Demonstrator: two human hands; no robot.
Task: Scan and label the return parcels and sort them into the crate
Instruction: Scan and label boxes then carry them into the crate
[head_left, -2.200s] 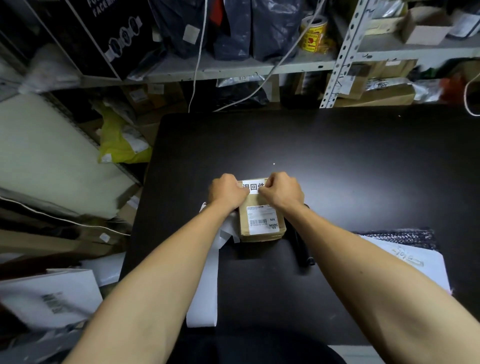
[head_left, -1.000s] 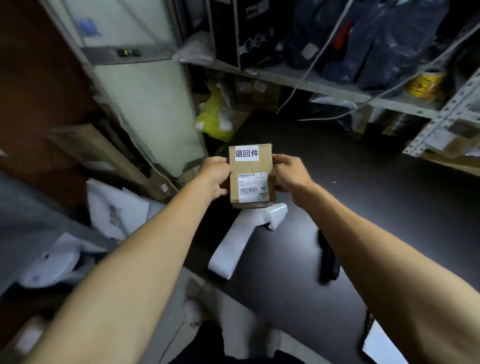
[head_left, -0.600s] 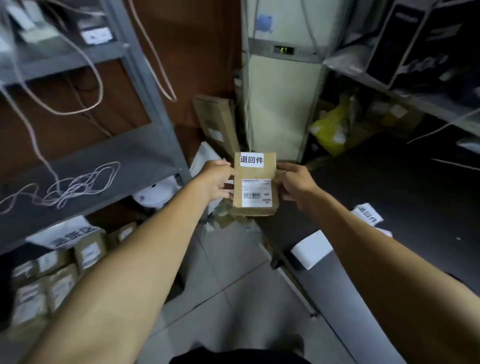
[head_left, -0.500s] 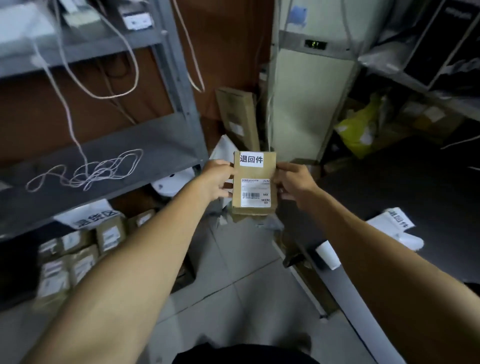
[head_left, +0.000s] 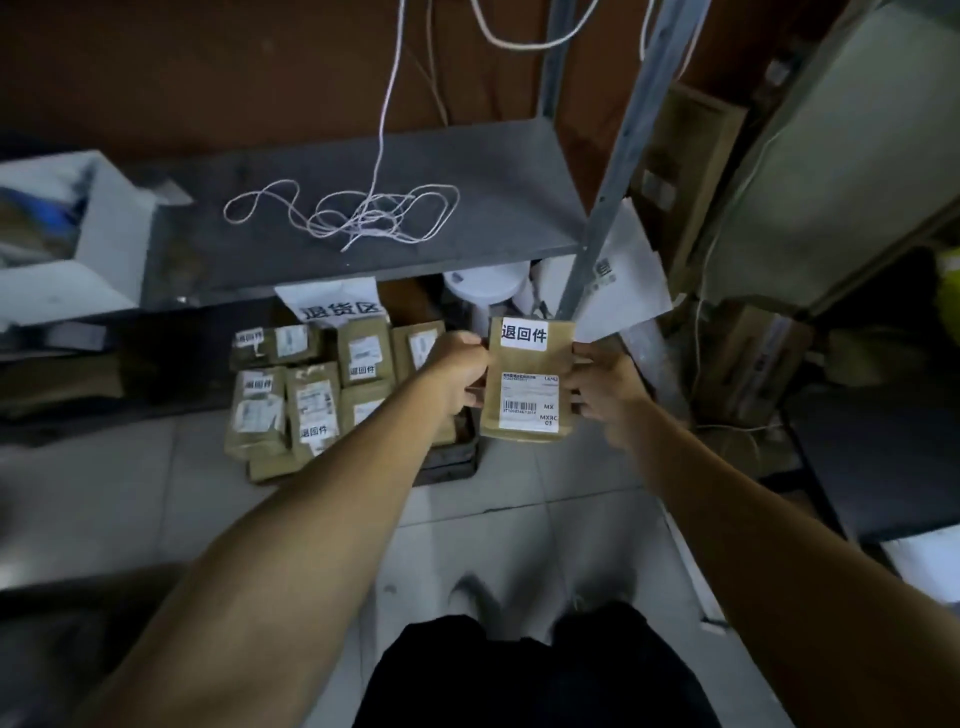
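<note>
A small brown cardboard parcel (head_left: 524, 364) with a white printed label at its top and a barcode label below is held in the air in front of me. My left hand (head_left: 457, 374) grips its left edge and my right hand (head_left: 602, 389) grips its right edge. Below and to the left, a dark crate (head_left: 449, 460) on the floor under a grey shelf holds several similar labelled brown parcels (head_left: 311, 395). The parcel I hold hovers over the crate's right end.
A grey metal shelf (head_left: 353, 208) with a loose white cord (head_left: 358, 215) hangs over the crate. A white sign (head_left: 337, 306) sits behind the parcels. A shelf upright (head_left: 618, 156) stands to the right, and the dark table's edge (head_left: 857, 467) is at far right. Tiled floor lies below.
I have turned left from the table, carrying the parcel in both hands. The crate of parcels under the shelf has come into full view beneath the parcel.
</note>
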